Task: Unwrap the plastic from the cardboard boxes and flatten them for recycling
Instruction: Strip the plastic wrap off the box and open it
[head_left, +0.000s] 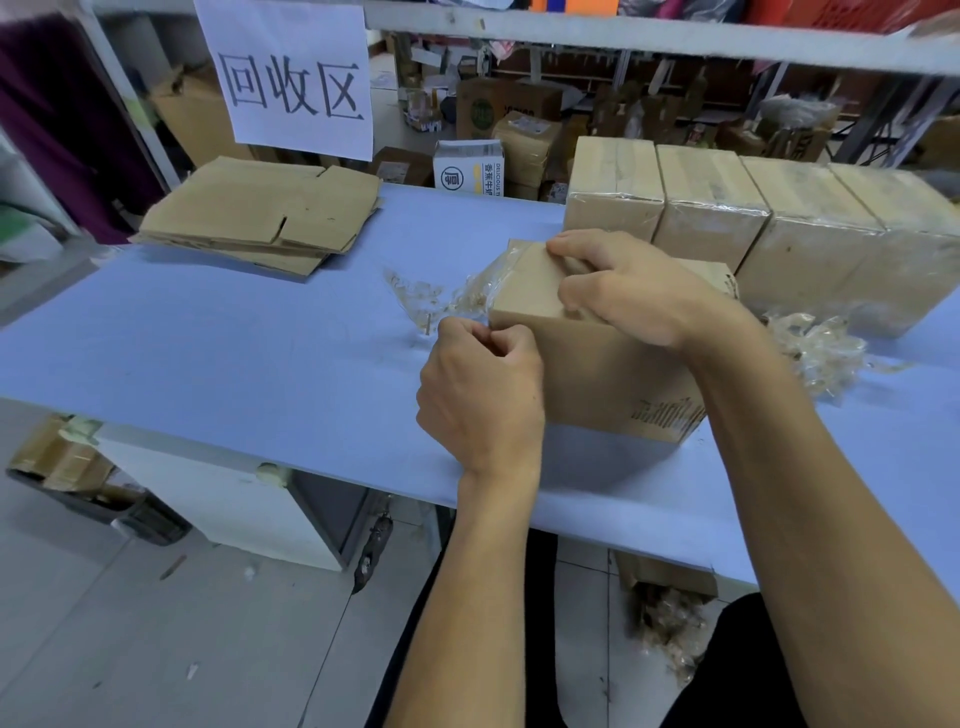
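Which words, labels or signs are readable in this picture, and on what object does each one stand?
"回收区": white paper sign hanging from the shelf rail.
"厚" in a circle, with "DELICIOUS" running vertically: small white carton behind the table.
Dark print, upside down and partly hidden, unreadable: cardboard box under the hands.
Round green logo, too blurred to read: brown box in the background.

A white paper sign (293, 78) is showing "回收区"; a small white carton (470, 167) is reading "DELICIOUS", its remaining print seemingly blurred.
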